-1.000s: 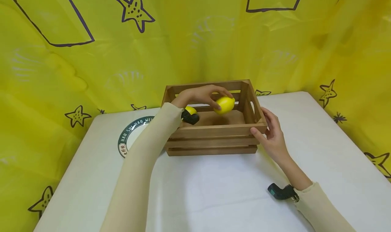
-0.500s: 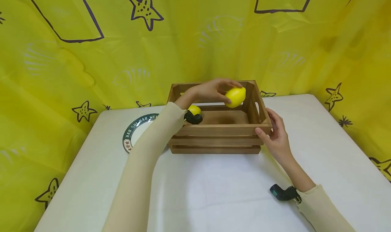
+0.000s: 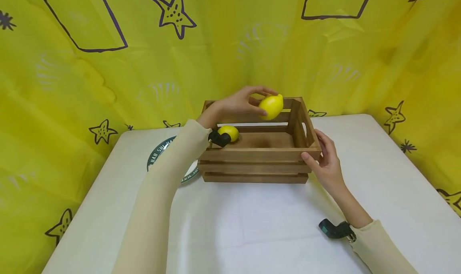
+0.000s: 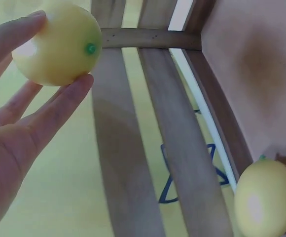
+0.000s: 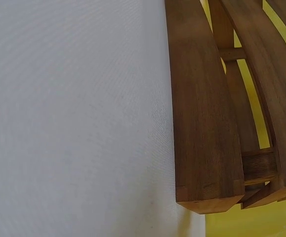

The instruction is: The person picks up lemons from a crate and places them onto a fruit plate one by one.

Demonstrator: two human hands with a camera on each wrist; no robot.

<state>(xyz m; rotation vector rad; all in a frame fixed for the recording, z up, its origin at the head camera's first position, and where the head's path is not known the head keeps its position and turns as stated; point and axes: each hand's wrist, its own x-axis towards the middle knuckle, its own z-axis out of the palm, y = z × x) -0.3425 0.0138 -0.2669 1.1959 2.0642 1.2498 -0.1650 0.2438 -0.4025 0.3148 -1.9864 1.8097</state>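
Observation:
My left hand (image 3: pixel 237 104) pinches a yellow lemon (image 3: pixel 271 106) between thumb and fingers, above the back part of a slatted wooden crate (image 3: pixel 255 155). In the left wrist view the held lemon (image 4: pixel 59 45) shows its green tip. A second lemon (image 3: pixel 229 133) lies on the crate floor at the left end, partly behind my left wrist; it appears low at the right of the left wrist view. My right hand (image 3: pixel 325 162) grips the crate's front right corner, thumb on the front and fingers along the right end. The right wrist view shows the crate's slats, without the hand.
A round plate (image 3: pixel 155 157) with a dark green lettered rim sits left of the crate, partly covered by my left sleeve. A white cloth (image 3: pixel 252 226) covers the table. Behind it hangs a yellow curtain (image 3: pixel 223 61) with drawn starfish.
My left hand has lifted the lemon from inside the crate to above its back rim. It went right first, then slightly back left. My right hand keeps its grip on the corner.

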